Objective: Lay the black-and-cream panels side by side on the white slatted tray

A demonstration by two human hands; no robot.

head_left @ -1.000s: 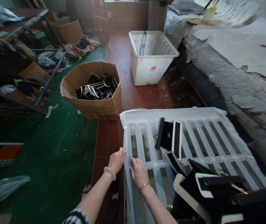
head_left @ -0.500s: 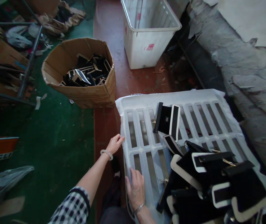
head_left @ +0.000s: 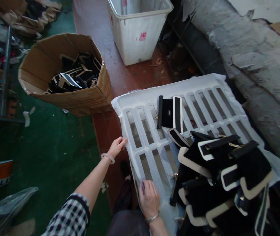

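A thin white sheet (head_left: 140, 95) lies over a slotted rack, whose long openings show through it. My left hand (head_left: 116, 146) wears a pale bangle and is closed on the sheet's left edge. Closer to my body, my right hand (head_left: 150, 198) pinches the same edge, fingers bent and a metal bracelet on the wrist. Black pieces with cream borders (head_left: 211, 183) are heaped on the right of the sheet, some with gold-coloured metal parts. One black flap piece (head_left: 167, 113) lies apart from them near the far side.
A cardboard box (head_left: 73, 100) with similar black pieces stands on the floor beyond my left hand. Behind it is a white plastic bin (head_left: 137, 39). A rough grey ledge (head_left: 248, 62) runs along the right. A clear plastic bag (head_left: 9, 203) lies on the green floor.
The view has shifted, so the box, bin and sheet appear further left and slightly higher. My right hand's fingers have closed on the sheet's edge. My left hand keeps its hold.
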